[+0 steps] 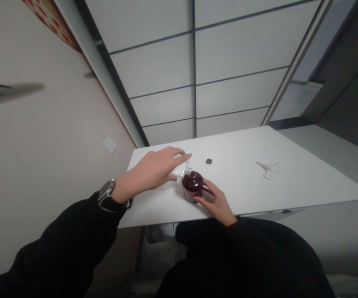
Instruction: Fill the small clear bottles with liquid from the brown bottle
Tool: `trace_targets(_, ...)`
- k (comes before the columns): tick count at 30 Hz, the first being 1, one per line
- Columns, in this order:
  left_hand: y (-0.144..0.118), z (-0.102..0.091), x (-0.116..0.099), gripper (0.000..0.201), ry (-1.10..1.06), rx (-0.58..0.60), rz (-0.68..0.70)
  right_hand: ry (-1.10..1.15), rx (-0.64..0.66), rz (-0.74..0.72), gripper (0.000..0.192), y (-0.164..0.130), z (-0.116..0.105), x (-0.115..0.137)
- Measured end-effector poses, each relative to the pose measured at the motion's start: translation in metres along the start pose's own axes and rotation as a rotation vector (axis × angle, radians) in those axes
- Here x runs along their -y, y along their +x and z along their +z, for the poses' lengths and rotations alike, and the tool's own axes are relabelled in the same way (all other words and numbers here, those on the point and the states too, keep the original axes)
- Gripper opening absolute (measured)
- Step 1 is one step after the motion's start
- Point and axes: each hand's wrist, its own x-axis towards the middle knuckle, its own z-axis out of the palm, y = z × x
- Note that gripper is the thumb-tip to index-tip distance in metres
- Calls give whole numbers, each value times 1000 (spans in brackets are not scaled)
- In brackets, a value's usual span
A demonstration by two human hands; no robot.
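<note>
In the head view my left hand (162,166) is closed round a clear bottle (180,169), tipped so that its neck points right and down. The mouth of that bottle is at the opening of a dark red-brown bottle (192,187), which stands upright near the table's front edge. Fingers and thumb of my right hand (215,202) grip the brown bottle from its right side. Whether liquid is flowing between the two is too small to tell. A small dark cap (209,161) lies on the white table (235,174) beyond the bottles.
A crumpled white tissue (270,169) lies on the right part of the table. Behind the table rises a white panelled sliding door (163,74). On the left is a wall with a socket (110,145).
</note>
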Motion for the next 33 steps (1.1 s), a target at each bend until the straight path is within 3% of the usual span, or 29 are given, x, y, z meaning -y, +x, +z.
trace_targets(33,-3,0,-1,70,57,-41,46,-3,-1,2,73,0,1,1)
